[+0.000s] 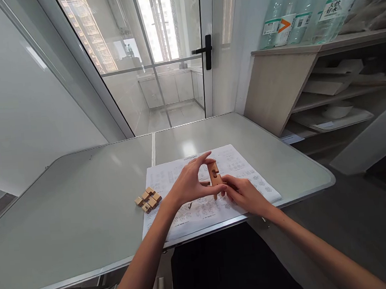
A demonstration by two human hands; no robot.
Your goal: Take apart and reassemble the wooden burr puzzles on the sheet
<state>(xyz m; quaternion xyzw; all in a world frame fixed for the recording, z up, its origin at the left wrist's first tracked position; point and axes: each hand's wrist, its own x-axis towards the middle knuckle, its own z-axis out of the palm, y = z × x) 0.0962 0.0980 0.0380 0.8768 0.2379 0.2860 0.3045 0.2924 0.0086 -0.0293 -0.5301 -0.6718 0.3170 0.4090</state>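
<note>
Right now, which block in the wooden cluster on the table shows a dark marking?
The block nearest the front edge of the table; its marking faces the camera. The other blocks show none I can discern.

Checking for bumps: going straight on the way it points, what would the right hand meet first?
The right hand would most likely meet the wooden piece; the left thumb is close too, though depth is unclear.

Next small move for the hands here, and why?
Probably steady the wooden block with the left hand and gently work its lower end with the right hand. The left thumb and index finger already span the block, while the right fingertips are at its lower end. Exactly what they grip is hidden, so I'd go lightly.
</note>
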